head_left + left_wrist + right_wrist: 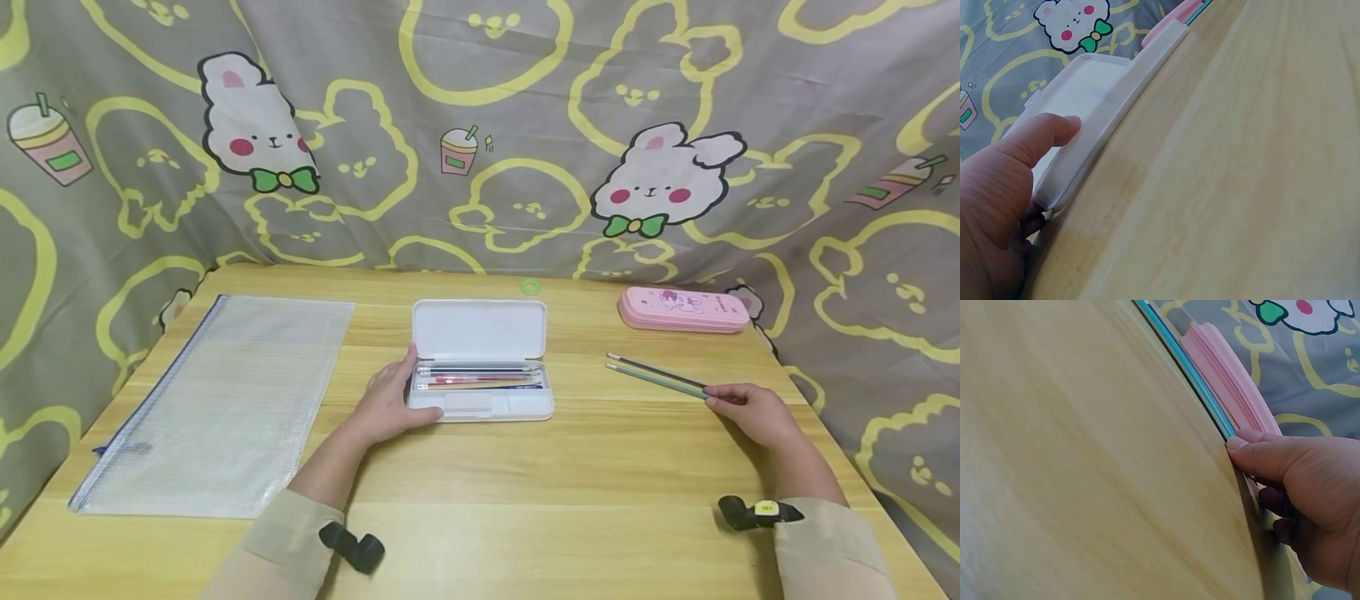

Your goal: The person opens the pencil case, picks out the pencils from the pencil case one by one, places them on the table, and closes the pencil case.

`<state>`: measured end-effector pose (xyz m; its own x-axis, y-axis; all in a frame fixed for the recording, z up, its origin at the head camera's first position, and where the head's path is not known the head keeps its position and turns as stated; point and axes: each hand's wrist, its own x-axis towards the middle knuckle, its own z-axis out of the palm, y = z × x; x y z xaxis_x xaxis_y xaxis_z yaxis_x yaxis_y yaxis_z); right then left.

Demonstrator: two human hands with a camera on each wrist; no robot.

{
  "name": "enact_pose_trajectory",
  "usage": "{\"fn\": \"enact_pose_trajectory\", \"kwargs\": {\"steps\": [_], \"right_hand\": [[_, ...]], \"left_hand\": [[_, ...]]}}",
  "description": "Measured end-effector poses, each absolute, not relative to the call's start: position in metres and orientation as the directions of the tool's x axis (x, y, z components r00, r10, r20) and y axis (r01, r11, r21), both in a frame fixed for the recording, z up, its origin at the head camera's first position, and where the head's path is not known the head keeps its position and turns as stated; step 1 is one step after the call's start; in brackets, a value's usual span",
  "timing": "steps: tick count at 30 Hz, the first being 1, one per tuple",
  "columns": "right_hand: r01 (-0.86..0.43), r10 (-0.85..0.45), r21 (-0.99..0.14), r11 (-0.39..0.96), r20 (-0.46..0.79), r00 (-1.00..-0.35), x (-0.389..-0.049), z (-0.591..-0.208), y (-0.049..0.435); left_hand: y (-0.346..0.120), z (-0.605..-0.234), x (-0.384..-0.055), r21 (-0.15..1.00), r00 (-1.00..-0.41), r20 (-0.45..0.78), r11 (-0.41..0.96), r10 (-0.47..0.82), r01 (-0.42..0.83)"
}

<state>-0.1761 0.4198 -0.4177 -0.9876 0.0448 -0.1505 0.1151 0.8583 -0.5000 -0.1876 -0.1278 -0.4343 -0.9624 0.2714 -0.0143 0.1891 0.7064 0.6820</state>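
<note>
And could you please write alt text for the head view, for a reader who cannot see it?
A person's left hand grips the left end of an open white case of writing tools on a wooden table; the right hand pinches two pencils by one end. A zip pouch lies at left, a closed pink case at back right.

Pale beige left sleeve (281, 542) and right sleeve (832, 550), with a black left camera (367, 553) and right camera (737, 513) at the wrists.
The person's sleeves are plain and loose, ending in straight edges. Each camera has a rounded, knob-like end; the right one bears a yellow label (767, 507), its dark marking too small to read. The left hand (388, 402) and right hand (759, 415) are bare.
</note>
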Motion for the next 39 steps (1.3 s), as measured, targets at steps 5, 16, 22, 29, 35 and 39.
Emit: {"fn": "enact_pose_trajectory", "kwargs": {"steps": [5, 16, 22, 29, 35, 39], "right_hand": [[0.122, 0.048, -0.509, 0.852, -0.157, -0.986, -0.176, -0.416, 0.418], [0.034, 0.026, -0.574, 0.818, -0.021, -0.999, -0.178, -0.402, 0.384], [-0.104, -0.084, -0.632, 0.768, 0.063, -0.995, -0.191, -0.394, 0.332], [-0.191, -0.230, -0.689, 0.699, 0.036, -0.973, -0.205, -0.393, 0.274], [-0.224, -0.297, -0.693, 0.685, 0.016, -0.955, -0.213, -0.395, 0.233], [-0.233, -0.342, -0.707, 0.668, -0.014, -0.940, -0.217, -0.397, 0.213]], "left_hand": [[-0.128, -0.434, -0.187, 0.683, -0.962, -0.006, 0.704, 0.272, 0.196], [-0.127, -0.434, -0.187, 0.694, -0.963, -0.013, 0.696, 0.268, 0.184], [-0.127, -0.434, -0.188, 0.695, -0.964, -0.017, 0.696, 0.267, 0.180], [-0.128, -0.433, -0.188, 0.690, -0.963, -0.017, 0.700, 0.268, 0.182], [-0.129, -0.433, -0.188, 0.692, -0.962, -0.003, 0.695, 0.274, 0.196], [-0.128, -0.433, -0.187, 0.696, -0.960, 0.001, 0.689, 0.278, 0.200]]}}
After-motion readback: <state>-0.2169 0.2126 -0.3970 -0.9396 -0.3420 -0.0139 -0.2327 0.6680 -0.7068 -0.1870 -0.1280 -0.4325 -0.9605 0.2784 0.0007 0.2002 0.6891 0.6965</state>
